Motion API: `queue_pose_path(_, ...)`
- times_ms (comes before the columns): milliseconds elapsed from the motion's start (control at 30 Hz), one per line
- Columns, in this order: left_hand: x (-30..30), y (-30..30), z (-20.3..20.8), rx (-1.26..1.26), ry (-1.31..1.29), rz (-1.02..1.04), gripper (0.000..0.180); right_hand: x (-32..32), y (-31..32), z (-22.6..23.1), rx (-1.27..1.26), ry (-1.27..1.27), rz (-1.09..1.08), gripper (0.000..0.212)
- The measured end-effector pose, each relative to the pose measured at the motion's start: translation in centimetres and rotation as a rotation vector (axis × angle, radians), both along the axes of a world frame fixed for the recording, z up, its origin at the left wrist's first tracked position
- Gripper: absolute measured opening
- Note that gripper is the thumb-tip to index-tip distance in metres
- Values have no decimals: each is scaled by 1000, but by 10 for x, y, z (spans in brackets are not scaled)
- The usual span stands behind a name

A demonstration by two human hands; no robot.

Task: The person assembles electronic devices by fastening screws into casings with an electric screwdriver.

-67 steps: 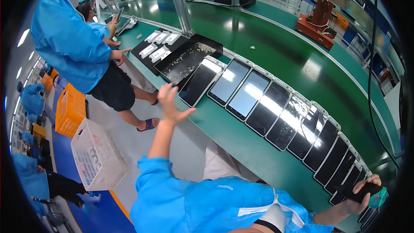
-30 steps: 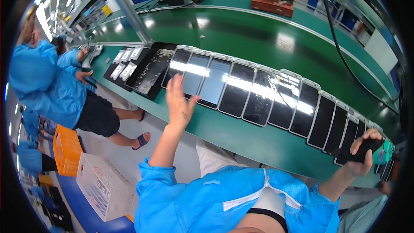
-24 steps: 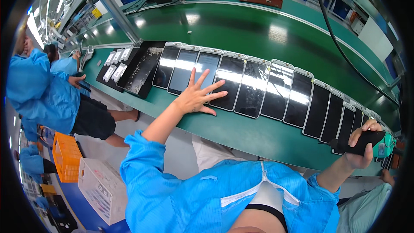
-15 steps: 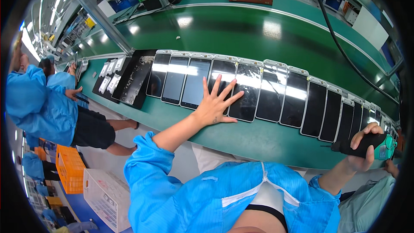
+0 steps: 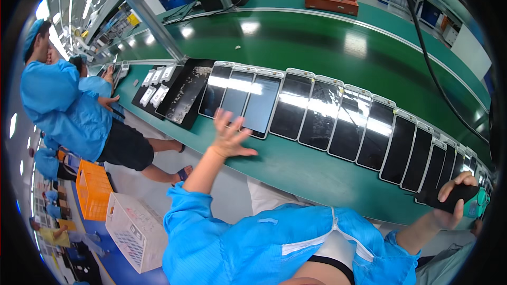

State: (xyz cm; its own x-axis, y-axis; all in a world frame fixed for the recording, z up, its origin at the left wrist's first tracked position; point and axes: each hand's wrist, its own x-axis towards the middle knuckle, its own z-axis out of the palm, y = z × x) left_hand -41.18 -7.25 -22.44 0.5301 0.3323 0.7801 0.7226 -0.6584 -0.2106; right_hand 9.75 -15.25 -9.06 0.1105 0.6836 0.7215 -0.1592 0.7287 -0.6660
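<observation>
My left hand (image 5: pixel 230 140) is spread and somewhat blurred at the near ends of the leftmost devices, holding nothing. Just beyond its fingers are a phone-like device with a grey-lit screen (image 5: pixel 262 103) and a similar second device (image 5: pixel 238 95). They belong to a long row of white-framed devices, most with dark screens, such as a black-screened device (image 5: pixel 290 108), curving away to the right. At the right end of the bench, my right hand (image 5: pixel 453 194) is wrapped round a black and green electric screwdriver (image 5: pixel 478 203), its tip pointing left.
A black tray (image 5: pixel 203 74) with small bits in it stands left of the row, beside several white parts (image 5: pixel 153 95). The green bench (image 5: pixel 296 166) continues past them. A co-worker in blue (image 5: pixel 68 105) stands at left, near an orange crate (image 5: pixel 94 190) and a white crate (image 5: pixel 132 232).
My left hand has moved left along the row, off the dark-screened devices and toward the grey-lit ones. The view has shifted left. My right hand still holds the screwdriver, now lower in view.
</observation>
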Motion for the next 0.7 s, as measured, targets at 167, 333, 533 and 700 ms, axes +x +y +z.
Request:
queue_pose_path(167, -62, -3, 25, -228, 163, 279, 82, 7, 7, -4, -26, 7, -23, 43)
queue_pose_path(333, -46, 27, 19, -414, 124, 186, 95, -9, 9, -2, 7, -34, -6, 42)
queue_pose_path(533, -38, 36, 23, -426, 127, 192, 96, -23, 9, 1, 5, -47, -40, 41)
queue_pose_path(700, -41, 39, 21, -448, 176, 228, 97, -29, 13, 2, -4, -40, 3, 39)
